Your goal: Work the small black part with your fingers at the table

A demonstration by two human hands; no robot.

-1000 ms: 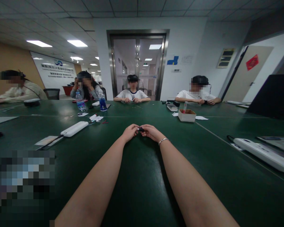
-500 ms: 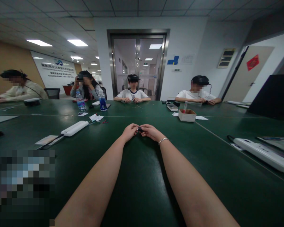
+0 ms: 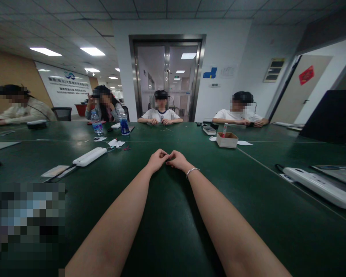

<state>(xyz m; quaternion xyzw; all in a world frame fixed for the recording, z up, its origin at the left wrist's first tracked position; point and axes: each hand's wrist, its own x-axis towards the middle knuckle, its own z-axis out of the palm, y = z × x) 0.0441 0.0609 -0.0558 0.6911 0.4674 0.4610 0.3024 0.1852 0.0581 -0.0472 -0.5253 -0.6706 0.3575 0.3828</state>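
Both arms reach forward over the dark green table (image 3: 167, 231). My left hand (image 3: 157, 160) and my right hand (image 3: 177, 160) meet at the fingertips, just above or on the tabletop. Between them is a small black object (image 3: 167, 159), almost wholly covered by the fingers, so its kind does not show. The left fingers are closed around its left side. The right thumb and fingers pinch it from the other side. A silver bracelet (image 3: 192, 172) circles the right wrist.
To the left lies a white power strip (image 3: 90, 157) with a black cord; another power strip (image 3: 320, 187) lies at right. Beyond stand a small box (image 3: 227, 141), paper scraps (image 3: 115, 143) and two bottles (image 3: 124, 125). Several people wearing headsets sit across the table.
My right hand has shifted slightly left, closing against the left fingertips. The black object, with a shiny metallic end visible before, is now mostly covered.
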